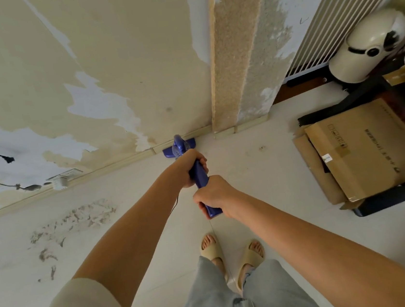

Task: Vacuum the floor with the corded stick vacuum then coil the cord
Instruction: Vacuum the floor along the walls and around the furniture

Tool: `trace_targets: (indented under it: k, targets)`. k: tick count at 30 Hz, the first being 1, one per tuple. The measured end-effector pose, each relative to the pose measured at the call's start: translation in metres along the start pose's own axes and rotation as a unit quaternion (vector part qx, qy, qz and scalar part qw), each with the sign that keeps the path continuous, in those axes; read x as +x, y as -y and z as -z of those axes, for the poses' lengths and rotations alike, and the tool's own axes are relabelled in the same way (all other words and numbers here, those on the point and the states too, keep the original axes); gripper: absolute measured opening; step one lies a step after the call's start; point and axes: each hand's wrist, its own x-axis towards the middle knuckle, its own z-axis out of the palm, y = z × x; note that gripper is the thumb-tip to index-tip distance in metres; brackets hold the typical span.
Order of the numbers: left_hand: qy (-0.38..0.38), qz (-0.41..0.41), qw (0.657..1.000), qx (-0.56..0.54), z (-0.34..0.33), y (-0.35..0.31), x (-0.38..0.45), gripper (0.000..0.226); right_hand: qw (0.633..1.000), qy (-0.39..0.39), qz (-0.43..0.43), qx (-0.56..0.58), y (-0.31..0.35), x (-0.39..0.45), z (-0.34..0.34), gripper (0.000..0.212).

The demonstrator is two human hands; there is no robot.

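The blue stick vacuum [179, 148] stands in front of me, its flat head touching the baseboard below the peeling wall. My left hand [192, 165] grips the blue handle higher up the stick. Lower, near the handle's end, my right hand [215, 196] is wrapped around it. A thin black cord [174, 207] hangs from the vacuum under my left forearm; its far end is hidden. The white tiled floor [261, 171] shows dirty smears at the left.
A wall socket [66, 175] with plugs and cables sits low on the wall at left. Flattened cardboard boxes [362, 150] lie on a black frame at right, beside a white helmet [371, 45] and a slatted panel. My feet in slippers [232, 251] stand below.
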Motion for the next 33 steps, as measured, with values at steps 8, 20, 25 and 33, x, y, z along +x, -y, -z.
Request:
trace_targets:
  k: [8,20,25,33]
  targets:
    - [0.021,-0.04,0.998,-0.032,-0.046,0.003,-0.007,0.029,0.997,-0.045,-0.005,-0.062,0.004,-0.013,0.051,0.015]
    - [0.055,0.008,0.996,0.063,-0.1,0.04,-0.018,0.027,0.998,-0.059,-0.036,-0.012,-0.034,-0.061,0.084,0.012]
    - [0.043,-0.005,0.997,0.068,-0.101,0.017,-0.009,0.026,0.998,-0.061,-0.028,0.002,-0.018,-0.038,0.09,0.011]
    - [0.021,-0.011,0.998,0.061,-0.097,0.003,0.007,0.026,0.998,-0.055,-0.024,-0.015,-0.013,-0.015,0.092,0.017]
